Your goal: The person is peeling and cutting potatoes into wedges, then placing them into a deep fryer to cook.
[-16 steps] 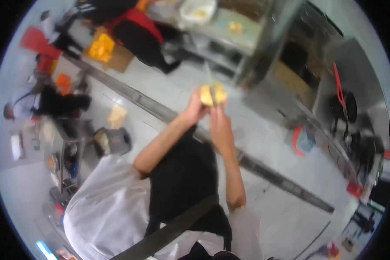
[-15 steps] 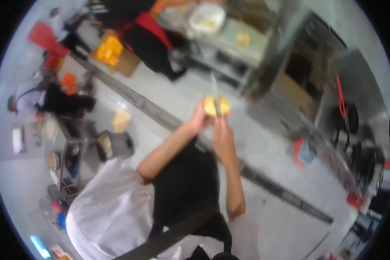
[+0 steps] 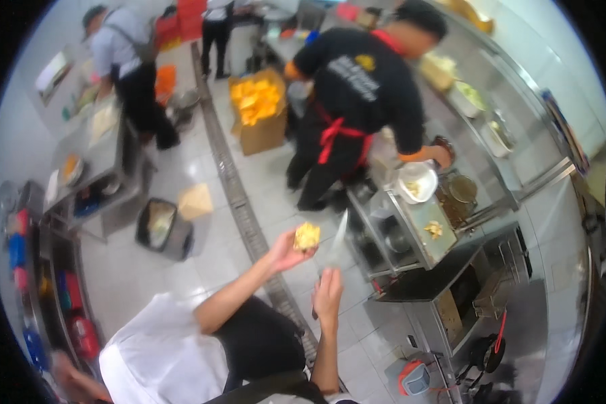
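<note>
My left hand (image 3: pixel 291 252) is closed around a rough-surfaced yellow piece of food (image 3: pixel 308 236), held up over the floor; its exact kind is not clear. To its right and a little nearer, my right hand (image 3: pixel 328 289) grips a knife (image 3: pixel 341 232) by the handle, with the blade pointing up and away. The blade is apart from the yellow piece and somewhat blurred. Ahead to the right, a white bowl (image 3: pixel 408 192) with pale yellow pieces stands on a counter. Further yellow pieces (image 3: pixel 433 229) lie on a light green board (image 3: pixel 417 237) beside it.
A person in black (image 3: pixel 363 87) works at the counter; another (image 3: pixel 131 67) stands at the far left table. A cardboard box (image 3: pixel 262 139) holds orange-yellow pieces. A dark bin (image 3: pixel 156 225) stands left of the floor drain (image 3: pixel 232 182). A steel oven-like unit (image 3: pixel 451 296) is at right.
The view has swung and tilted up. The knife, earlier in between two yellow parts, is now apart from the yellow piece, and my hands have separated.
</note>
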`<move>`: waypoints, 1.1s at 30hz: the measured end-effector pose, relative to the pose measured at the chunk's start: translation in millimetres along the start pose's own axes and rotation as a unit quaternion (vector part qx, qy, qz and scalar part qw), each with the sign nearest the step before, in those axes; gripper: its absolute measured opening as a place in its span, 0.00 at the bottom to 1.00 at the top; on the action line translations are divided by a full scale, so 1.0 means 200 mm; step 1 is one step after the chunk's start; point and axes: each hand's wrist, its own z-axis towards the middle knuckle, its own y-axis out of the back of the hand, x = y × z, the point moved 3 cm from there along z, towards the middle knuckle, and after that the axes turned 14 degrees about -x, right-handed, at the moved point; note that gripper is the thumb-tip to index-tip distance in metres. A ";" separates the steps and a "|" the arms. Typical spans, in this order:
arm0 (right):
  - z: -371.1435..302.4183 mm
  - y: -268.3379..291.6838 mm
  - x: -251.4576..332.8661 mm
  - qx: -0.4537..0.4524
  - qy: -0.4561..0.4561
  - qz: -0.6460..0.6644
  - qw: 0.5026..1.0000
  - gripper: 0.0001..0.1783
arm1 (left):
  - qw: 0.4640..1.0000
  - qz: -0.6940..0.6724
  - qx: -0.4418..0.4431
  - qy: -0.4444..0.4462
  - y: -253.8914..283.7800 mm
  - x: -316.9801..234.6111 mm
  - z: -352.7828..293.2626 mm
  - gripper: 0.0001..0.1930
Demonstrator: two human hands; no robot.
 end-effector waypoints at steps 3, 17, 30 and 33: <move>-0.05 -0.40 0.34 0.083 0.119 -0.041 0.989 0.15 | 0.985 0.036 -0.001 -0.166 -0.15 -0.42 -0.24 0.19; 0.05 -1.45 0.72 0.187 0.193 -0.127 0.955 0.07 | 0.841 0.102 -0.142 -0.512 -0.12 -1.38 -0.36 0.14; 0.70 -2.21 0.91 0.391 0.211 -0.085 0.892 0.11 | 0.711 0.047 -0.215 -0.668 -0.38 -2.31 -0.22 0.07; 0.80 -2.37 0.92 0.429 0.200 -0.115 0.873 0.15 | 0.680 0.089 -0.271 -0.675 -0.34 -2.47 -0.17 0.10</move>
